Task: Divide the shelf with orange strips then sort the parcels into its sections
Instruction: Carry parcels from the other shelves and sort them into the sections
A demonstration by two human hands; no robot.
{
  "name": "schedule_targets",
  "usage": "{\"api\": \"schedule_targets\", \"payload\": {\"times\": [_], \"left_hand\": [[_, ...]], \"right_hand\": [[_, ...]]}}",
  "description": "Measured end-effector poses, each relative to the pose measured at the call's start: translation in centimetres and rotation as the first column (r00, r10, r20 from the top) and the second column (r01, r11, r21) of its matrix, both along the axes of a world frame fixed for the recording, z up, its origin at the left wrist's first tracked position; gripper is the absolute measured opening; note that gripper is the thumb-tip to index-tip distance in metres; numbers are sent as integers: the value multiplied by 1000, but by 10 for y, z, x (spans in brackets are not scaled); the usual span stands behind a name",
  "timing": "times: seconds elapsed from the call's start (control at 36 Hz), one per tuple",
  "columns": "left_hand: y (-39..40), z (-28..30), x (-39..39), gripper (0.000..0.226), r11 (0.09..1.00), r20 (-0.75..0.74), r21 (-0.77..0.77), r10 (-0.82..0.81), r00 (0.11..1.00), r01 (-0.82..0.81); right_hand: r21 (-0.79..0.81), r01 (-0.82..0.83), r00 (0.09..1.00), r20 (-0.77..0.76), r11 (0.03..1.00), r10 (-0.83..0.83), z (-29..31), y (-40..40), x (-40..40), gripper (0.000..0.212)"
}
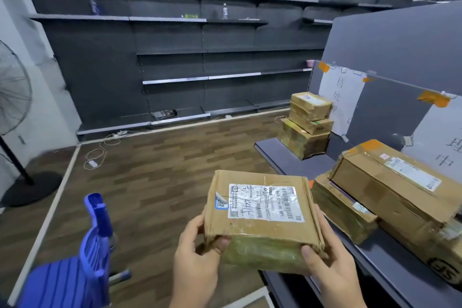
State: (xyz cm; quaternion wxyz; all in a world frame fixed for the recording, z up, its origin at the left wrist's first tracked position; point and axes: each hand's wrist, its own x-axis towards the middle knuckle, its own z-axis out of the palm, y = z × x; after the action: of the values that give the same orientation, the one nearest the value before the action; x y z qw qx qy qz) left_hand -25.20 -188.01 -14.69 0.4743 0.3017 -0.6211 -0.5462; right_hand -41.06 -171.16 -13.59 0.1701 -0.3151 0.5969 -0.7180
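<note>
Both hands hold a taped cardboard parcel (260, 217) in the air, just in front of the grey shelf (390, 257): the left hand (197, 255) has its fingers curled round the near left corner, and the right hand (325, 257) grips the near right corner. More parcels lie on the shelf, a stack of three (308, 125) at its far end and others (385, 197) beside the held one, below orange strips (433, 99) on the back panel.

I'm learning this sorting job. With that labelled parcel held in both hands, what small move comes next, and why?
Probably carry the parcel, gripped by the left hand and right hand, rightwards over the shelf: its label already faces up, and bare shelf shows beside the stacked boxes.
</note>
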Motion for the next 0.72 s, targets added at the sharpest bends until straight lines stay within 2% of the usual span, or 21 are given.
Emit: {"api": "schedule_targets", "payload": {"times": [0.06, 0.14, 0.25, 0.44, 0.61, 0.72], "left_hand": [[-12, -4, -11, 62, 999, 7, 12, -31, 999, 31], [-31, -8, -30, 73, 998, 37, 14, -63, 997, 62], [-63, -14, -62, 61, 997, 44, -12, -76, 996, 77], [-124, -11, -140, 87, 976, 57, 39, -216, 975, 214], [-183, -13, -210, 75, 961, 74, 14, -275, 959, 275], [-212, -10, -252, 71, 958, 68, 6, -285, 956, 285]], "right_hand": [[8, 16, 1000, -16, 1000, -16, -3, -10, -8, 77], [13, 53, 998, -31, 999, -53, -8, -26, -25, 75], [9, 90, 995, -39, 996, -90, -15, -52, -53, 72], [-2, 177, 983, -49, 984, -177, -27, -109, -120, 91], [-45, 221, 975, -16, 974, -222, -24, -156, -184, 91], [-25, 262, 956, -129, 965, -263, -32, -181, -222, 85]]}}
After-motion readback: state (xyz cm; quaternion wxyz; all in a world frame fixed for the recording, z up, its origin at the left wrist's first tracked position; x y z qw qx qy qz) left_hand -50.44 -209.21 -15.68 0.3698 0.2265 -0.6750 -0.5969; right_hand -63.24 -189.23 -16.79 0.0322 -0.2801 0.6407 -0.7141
